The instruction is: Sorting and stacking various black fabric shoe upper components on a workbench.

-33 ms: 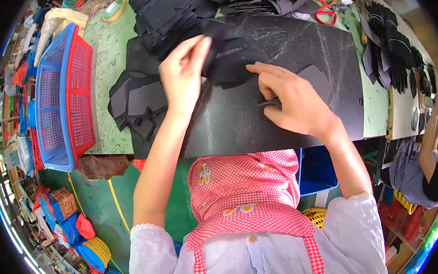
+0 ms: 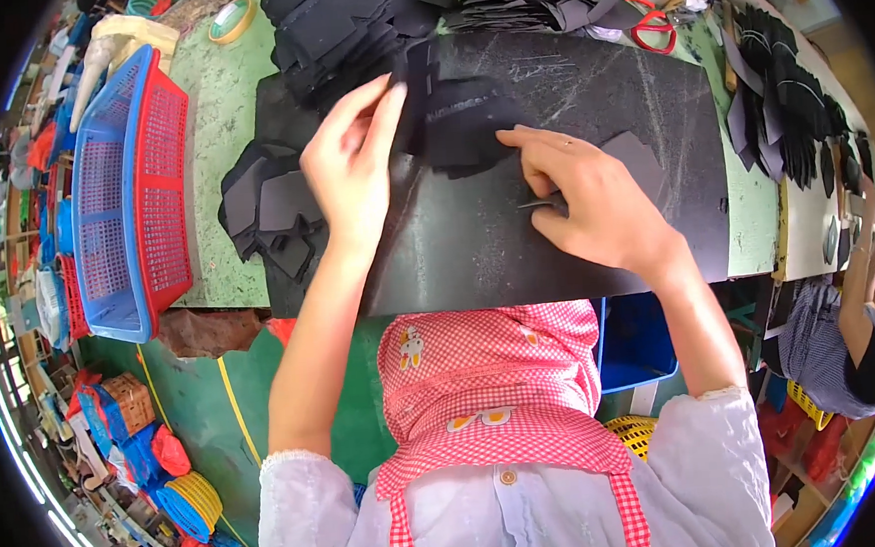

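Broadly, a green worktable (image 2: 221, 86) carries everything, with a wide black board (image 2: 476, 251) along its near edge and a blue basket (image 2: 102, 194) and a red basket (image 2: 161, 180) nested on their sides at the left. A heap of dark cut pieces (image 2: 343, 39) is piled at the board's far left, and a smaller grey stack (image 2: 283, 203) lies just beside the left forearm. Over the board, the left hand (image 2: 348, 169) has thumb and forefinger close together at the edge of a dark strip (image 2: 417, 99); blur hides whether they pinch it. The right hand (image 2: 588, 199) points its forefinger onto the right edge of a black piece (image 2: 464, 136), its other fingers curled around a thin grey sliver (image 2: 543, 204). That piece lies between the hands, rightward of the left fingertips and beyond the right palm, so the right forefinger is nearer. The strip's long axis runs away from the body, along the piece's left side; the piece's own axis is too blurred to tell.
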A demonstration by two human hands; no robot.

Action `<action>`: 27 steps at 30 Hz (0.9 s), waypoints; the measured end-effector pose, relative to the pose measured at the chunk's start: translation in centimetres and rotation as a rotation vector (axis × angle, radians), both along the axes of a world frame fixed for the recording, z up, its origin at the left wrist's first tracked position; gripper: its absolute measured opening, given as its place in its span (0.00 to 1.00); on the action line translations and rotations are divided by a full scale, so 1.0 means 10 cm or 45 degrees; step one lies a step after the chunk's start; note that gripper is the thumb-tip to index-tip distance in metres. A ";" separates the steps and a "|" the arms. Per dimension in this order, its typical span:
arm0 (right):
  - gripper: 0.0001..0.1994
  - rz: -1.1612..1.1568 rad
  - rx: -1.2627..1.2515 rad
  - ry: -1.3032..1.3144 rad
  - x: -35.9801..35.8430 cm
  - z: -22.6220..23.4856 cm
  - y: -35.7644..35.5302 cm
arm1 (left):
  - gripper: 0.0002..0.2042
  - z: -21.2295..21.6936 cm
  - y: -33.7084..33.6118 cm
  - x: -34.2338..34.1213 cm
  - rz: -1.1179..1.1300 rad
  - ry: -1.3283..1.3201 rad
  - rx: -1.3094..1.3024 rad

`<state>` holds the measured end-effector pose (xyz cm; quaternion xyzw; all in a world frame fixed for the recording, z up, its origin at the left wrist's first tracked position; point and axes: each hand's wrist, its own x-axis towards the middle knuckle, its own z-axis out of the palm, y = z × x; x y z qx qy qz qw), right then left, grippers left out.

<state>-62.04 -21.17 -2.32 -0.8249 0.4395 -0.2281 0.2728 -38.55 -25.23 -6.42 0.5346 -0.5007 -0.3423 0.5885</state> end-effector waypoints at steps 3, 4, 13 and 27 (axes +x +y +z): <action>0.13 0.012 0.104 -0.143 -0.10 -0.03 -0.11 | 0.13 -0.05 0.42 0.33 -0.336 -0.900 -0.646; 0.12 -0.155 0.172 -0.363 -0.14 -0.15 -0.13 | 0.13 -0.01 0.64 0.36 -0.560 -1.120 -0.541; 0.10 -0.241 0.981 -0.473 0.20 -0.02 0.19 | 0.10 0.18 0.76 0.22 -0.679 -0.345 0.394; 0.16 -0.393 1.079 -0.046 0.39 -0.08 0.37 | 0.12 0.18 0.61 0.48 -0.928 -0.510 0.976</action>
